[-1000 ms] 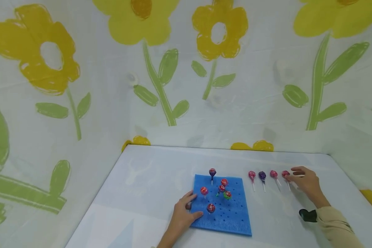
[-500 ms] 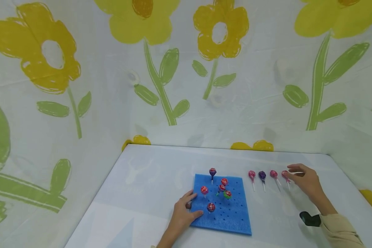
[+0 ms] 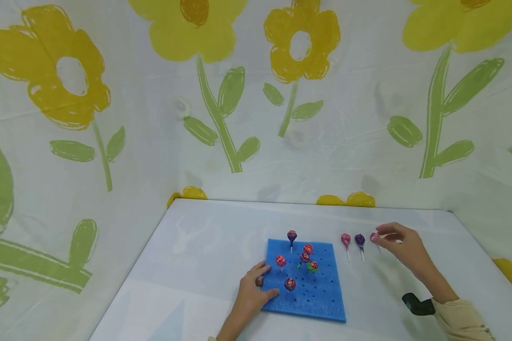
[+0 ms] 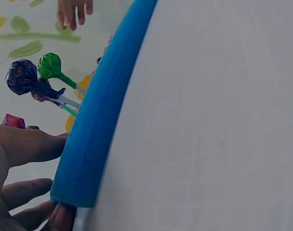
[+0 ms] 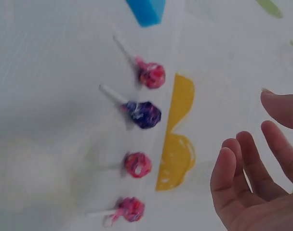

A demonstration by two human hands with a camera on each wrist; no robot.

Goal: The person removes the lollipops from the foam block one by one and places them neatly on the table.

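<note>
My left hand (image 3: 251, 291) grips the left edge of a blue foam board (image 3: 324, 303) full of small holes. In the left wrist view its thumb (image 4: 40, 147) lies on the board's face, other fingers at the edge. Several lollipops stand in the board, including a purple one (image 3: 292, 234) at the back and a green-wrapped one (image 3: 313, 266). My right hand (image 3: 405, 244) hovers over the row lying to the right, fingertips overlapping a pink lollipop (image 3: 374, 237). In the right wrist view its fingers are loosely bent with nothing between them; the rightmost pink lollipop (image 5: 131, 210) lies below, hidden in the head view.
Left in the row are another pink lollipop (image 3: 345, 239) and a dark purple one (image 3: 360, 240), sticks toward me. They lie on a white table (image 3: 187, 274). Behind rises a white cloth wall (image 3: 345, 156) printed with yellow flowers. A dark object (image 3: 418, 304) sits at the right wrist.
My right hand has shifted left from the rightmost pink lollipop to the pink one beside it, now covering the rightmost in the head view. The left hand and board have stayed put.
</note>
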